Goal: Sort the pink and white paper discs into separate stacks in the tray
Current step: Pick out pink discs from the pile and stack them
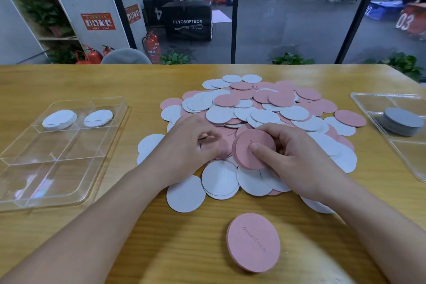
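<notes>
A mixed heap of pink and white paper discs (265, 108) covers the middle of the wooden table. My right hand (297, 157) grips a small stack of pink discs (252, 145), tilted up, thumb pressed on its face. My left hand (191, 143) rests on the heap just to the left, fingers curled down onto pink discs; whether it pinches one is unclear. A separate stack of pink discs (253, 242) lies near the front edge. The clear divided tray (27, 196) on the left holds two white stacks (60, 119) (98, 118) in its far compartments.
A second clear tray (368, 99) at the right edge holds a stack of grey discs (402, 121). Bare wooden table (138, 85) lies between the left tray and the heap. Beyond the table's far edge stand glass panels and plants.
</notes>
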Demonstrator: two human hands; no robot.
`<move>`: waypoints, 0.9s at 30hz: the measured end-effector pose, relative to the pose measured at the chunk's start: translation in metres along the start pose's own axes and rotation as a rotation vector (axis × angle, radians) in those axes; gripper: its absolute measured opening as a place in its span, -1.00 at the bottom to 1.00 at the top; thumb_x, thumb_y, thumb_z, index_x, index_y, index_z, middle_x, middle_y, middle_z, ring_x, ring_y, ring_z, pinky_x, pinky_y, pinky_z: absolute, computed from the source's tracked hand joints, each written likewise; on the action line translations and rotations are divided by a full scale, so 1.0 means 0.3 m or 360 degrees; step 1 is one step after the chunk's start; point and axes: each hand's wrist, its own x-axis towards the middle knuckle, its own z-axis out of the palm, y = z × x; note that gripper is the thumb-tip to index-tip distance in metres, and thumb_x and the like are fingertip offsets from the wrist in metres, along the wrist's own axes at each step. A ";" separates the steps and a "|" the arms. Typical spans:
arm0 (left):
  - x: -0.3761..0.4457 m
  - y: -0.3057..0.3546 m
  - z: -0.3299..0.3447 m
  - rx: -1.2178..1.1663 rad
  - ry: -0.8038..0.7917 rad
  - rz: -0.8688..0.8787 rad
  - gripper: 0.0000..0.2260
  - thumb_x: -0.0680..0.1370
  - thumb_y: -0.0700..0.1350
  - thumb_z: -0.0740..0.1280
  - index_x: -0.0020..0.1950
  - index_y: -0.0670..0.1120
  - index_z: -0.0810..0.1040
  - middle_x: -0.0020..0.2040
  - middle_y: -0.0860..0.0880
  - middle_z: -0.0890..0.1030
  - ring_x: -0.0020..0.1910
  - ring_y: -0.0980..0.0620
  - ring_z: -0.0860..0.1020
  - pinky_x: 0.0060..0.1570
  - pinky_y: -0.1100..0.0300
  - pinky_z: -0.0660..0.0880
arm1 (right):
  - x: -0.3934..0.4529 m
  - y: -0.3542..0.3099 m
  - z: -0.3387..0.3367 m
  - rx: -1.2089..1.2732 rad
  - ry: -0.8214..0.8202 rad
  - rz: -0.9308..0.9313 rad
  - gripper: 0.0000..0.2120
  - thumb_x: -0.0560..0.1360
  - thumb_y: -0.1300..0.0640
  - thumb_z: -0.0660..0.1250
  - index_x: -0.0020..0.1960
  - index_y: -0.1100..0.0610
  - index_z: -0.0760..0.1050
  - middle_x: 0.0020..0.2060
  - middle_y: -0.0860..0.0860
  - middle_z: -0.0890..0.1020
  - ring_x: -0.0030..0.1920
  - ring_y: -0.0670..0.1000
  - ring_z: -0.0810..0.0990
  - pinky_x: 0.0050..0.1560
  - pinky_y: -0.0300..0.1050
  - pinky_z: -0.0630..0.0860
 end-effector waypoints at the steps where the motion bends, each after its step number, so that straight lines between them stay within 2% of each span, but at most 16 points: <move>1: 0.001 -0.008 0.000 0.0013 -0.0015 -0.0039 -0.76 0.57 0.17 0.57 0.23 0.25 0.68 0.16 0.24 0.55 0.25 0.21 0.45 0.15 0.27 0.44 | 0.000 0.000 0.000 0.0005 -0.0003 -0.0002 -0.92 0.71 0.00 0.41 0.09 -0.04 0.67 -0.21 -0.12 0.69 -0.35 -0.16 0.51 -0.28 -0.32 0.37; 3: 0.001 -0.017 -0.003 0.0107 -0.0079 -0.0099 -0.63 0.59 0.23 0.52 0.38 0.25 0.61 0.19 0.27 0.50 0.27 0.18 0.40 0.20 0.22 0.40 | 0.001 0.002 0.001 0.0011 -0.0011 -0.0002 -0.92 0.71 0.00 0.40 0.09 -0.04 0.67 -0.20 -0.11 0.69 -0.35 -0.15 0.51 -0.28 -0.32 0.36; 5: 0.000 -0.017 -0.004 0.0182 -0.0149 -0.0134 -0.60 0.61 0.27 0.47 0.44 0.27 0.58 0.19 0.27 0.46 0.29 0.16 0.35 0.22 0.17 0.38 | 0.001 0.004 0.001 0.0007 -0.0009 -0.0002 -0.91 0.71 0.00 0.40 0.10 -0.04 0.67 -0.18 -0.10 0.70 -0.34 -0.14 0.52 -0.25 -0.27 0.37; 8: -0.002 -0.005 -0.006 0.0098 -0.0089 -0.0127 -0.67 0.59 0.20 0.52 0.34 0.24 0.59 0.18 0.29 0.49 0.25 0.19 0.40 0.19 0.22 0.42 | 0.000 0.001 0.003 0.0015 0.0000 0.0000 -0.92 0.71 0.00 0.41 0.09 -0.05 0.67 -0.19 -0.13 0.70 -0.33 -0.16 0.53 -0.25 -0.32 0.38; 10: -0.004 0.006 -0.007 -0.0056 0.0023 -0.0146 -0.73 0.56 0.08 0.58 0.20 0.20 0.59 0.09 0.24 0.55 0.05 0.23 0.50 0.01 0.31 0.48 | 0.000 0.002 0.003 0.0013 0.0002 0.0001 -0.92 0.71 0.00 0.41 0.08 -0.04 0.67 -0.21 -0.14 0.69 -0.33 -0.16 0.53 -0.28 -0.34 0.37; 12: 0.005 0.003 -0.011 -0.0264 0.0163 -0.0197 -0.78 0.57 -0.06 0.57 0.12 0.14 0.60 -0.04 0.14 0.62 -0.23 0.17 0.50 -0.18 0.24 0.50 | 0.000 0.001 0.003 0.0011 0.0005 -0.0002 -0.91 0.71 0.00 0.41 0.07 -0.03 0.67 -0.24 -0.14 0.66 -0.35 -0.15 0.52 -0.29 -0.33 0.37; 13: 0.008 -0.001 -0.016 -0.0403 0.0213 -0.0221 -0.82 0.59 -0.11 0.54 0.11 0.11 0.63 -0.08 0.10 0.66 -0.28 0.15 0.48 -0.22 0.22 0.49 | 0.001 0.000 0.002 0.0016 0.0008 -0.0002 -0.91 0.71 0.01 0.41 0.07 -0.02 0.67 -0.26 -0.15 0.65 -0.36 -0.15 0.51 -0.30 -0.33 0.36; 17: 0.011 0.013 -0.040 -0.0869 0.0293 -0.0288 -0.93 0.71 -0.13 0.43 0.07 -0.07 0.71 -0.19 0.00 0.70 -0.24 0.06 0.57 -0.15 0.20 0.52 | 0.004 -0.012 -0.004 0.0104 0.0059 0.0031 -0.90 0.72 0.07 0.40 0.07 -0.03 0.68 -0.29 -0.17 0.65 -0.40 -0.17 0.48 -0.33 -0.35 0.36; 19: 0.011 0.027 -0.039 -0.0996 0.0281 -0.0286 -0.73 0.76 -0.04 0.38 0.02 -0.21 0.69 -0.14 -0.09 0.75 -0.18 0.02 0.65 -0.07 0.12 0.60 | 0.006 -0.012 -0.010 0.0133 0.0098 0.0056 -0.90 0.72 0.06 0.39 0.06 -0.01 0.67 -0.29 -0.12 0.64 -0.38 -0.12 0.48 -0.31 -0.23 0.40; 21: 0.007 0.036 -0.040 -0.1041 0.0277 -0.0275 -0.70 0.72 -0.02 0.44 -0.03 -0.25 0.69 -0.08 -0.20 0.75 -0.15 -0.05 0.70 0.01 0.03 0.64 | 0.007 -0.010 -0.013 0.0196 0.0108 0.0090 -0.88 0.72 0.07 0.38 0.02 -0.01 0.65 -0.33 -0.14 0.60 -0.38 -0.07 0.48 -0.32 -0.20 0.40; 23: 0.002 0.041 -0.040 -0.1023 0.0226 -0.0267 -0.87 0.63 -0.16 0.54 0.02 -0.22 0.70 0.01 -0.21 0.74 -0.13 -0.07 0.72 0.03 0.00 0.62 | 0.007 -0.010 -0.012 0.0225 0.0096 0.0117 -0.87 0.73 0.09 0.37 0.01 -0.01 0.63 -0.38 -0.18 0.56 -0.40 -0.05 0.47 -0.37 -0.26 0.38; 24: -0.002 0.043 -0.040 -0.1014 0.0189 -0.0259 -0.89 0.59 -0.22 0.56 0.07 -0.17 0.70 0.06 -0.17 0.74 -0.12 -0.06 0.72 0.03 0.00 0.60 | 0.007 -0.012 -0.011 0.0227 0.0090 0.0125 -0.87 0.73 0.09 0.37 0.01 0.00 0.62 -0.39 -0.19 0.54 -0.41 -0.05 0.47 -0.38 -0.27 0.37; 27: -0.011 0.057 -0.036 -0.1030 0.0140 -0.0220 -0.66 0.53 -0.28 0.62 0.23 -0.01 0.70 0.17 -0.06 0.71 -0.09 -0.07 0.71 0.03 -0.12 0.66 | 0.011 -0.009 -0.007 0.0227 0.0097 0.0135 -0.87 0.74 0.07 0.36 0.02 0.04 0.59 -0.40 -0.19 0.53 -0.41 -0.03 0.46 -0.38 -0.25 0.37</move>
